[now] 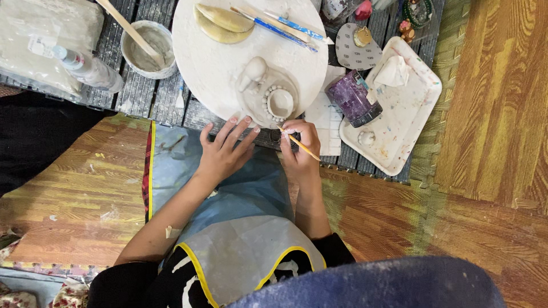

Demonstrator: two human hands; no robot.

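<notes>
While two hands work — left hand (221,153) open, right hand (299,147) gripping one brush (299,144), one clay piece (269,96), one round board (211,63).

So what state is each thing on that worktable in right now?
Left hand: open, fingertips on the round board's edge.
Right hand: closed around a thin brush.
Thin brush: held, tip at the clay piece.
Clay piece: pale, unpainted, on the round board.
Purple jar: tilted against the tray.
Bowl: open, stick inside.
</notes>
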